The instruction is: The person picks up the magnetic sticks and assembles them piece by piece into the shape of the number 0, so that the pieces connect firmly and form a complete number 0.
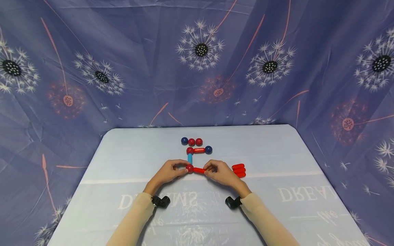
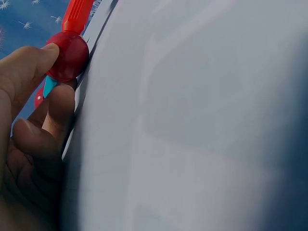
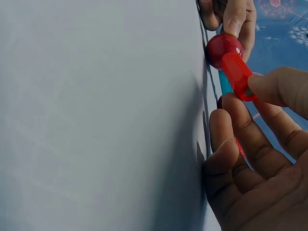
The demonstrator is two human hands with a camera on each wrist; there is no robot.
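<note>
My left hand (image 1: 170,170) pinches a red ball (image 2: 69,56) between thumb and fingers, low over the table. From the other side my right hand (image 1: 221,172) pinches the free end of a red rod (image 3: 237,74), whose other end meets that ball. A light blue rod (image 1: 189,158) runs from the held ball back to a second red ball (image 1: 189,150). Joined to that one is another red rod (image 1: 199,150), ending in a dark blue ball (image 1: 208,149).
Behind the joined pieces lie a loose dark blue ball (image 1: 184,140) and two red balls (image 1: 199,141) in a row. Several red rods (image 1: 239,170) lie side by side right of my right hand. A patterned cloth (image 1: 147,68) hangs behind the table (image 1: 123,143).
</note>
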